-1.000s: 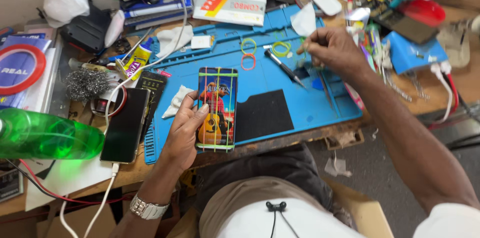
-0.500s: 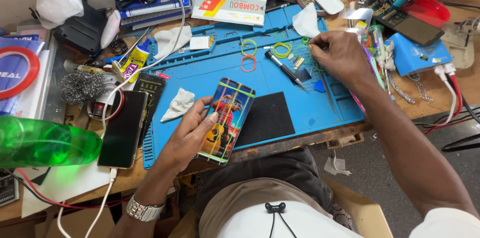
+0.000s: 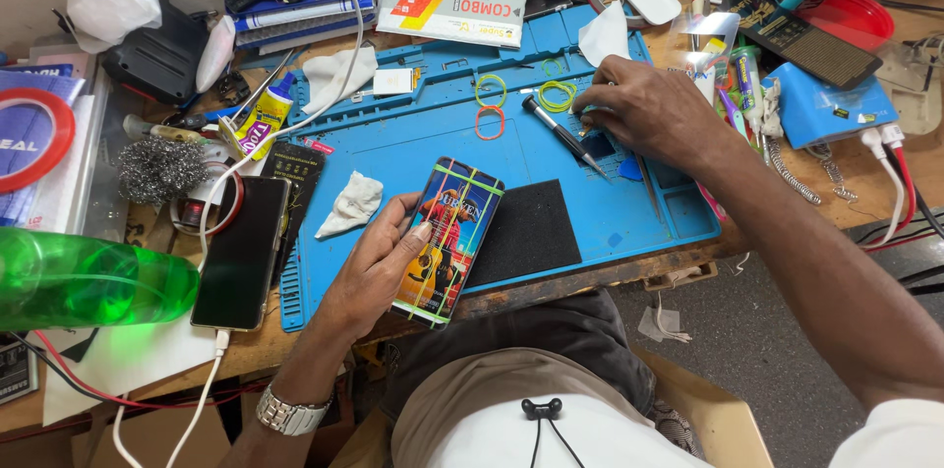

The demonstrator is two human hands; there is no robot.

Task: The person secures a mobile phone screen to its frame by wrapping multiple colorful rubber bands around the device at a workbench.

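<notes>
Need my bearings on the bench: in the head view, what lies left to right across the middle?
Green bottle → black phone → white cloth → left hand → banded phone → black pad → screwdriver → right hand.

Cluttered wooden workbench [image 3: 295, 340]; blue work mat [image 3: 629, 222], dark phone [image 3: 241, 252], green bottle [image 3: 88, 281] lie on it.
</notes>
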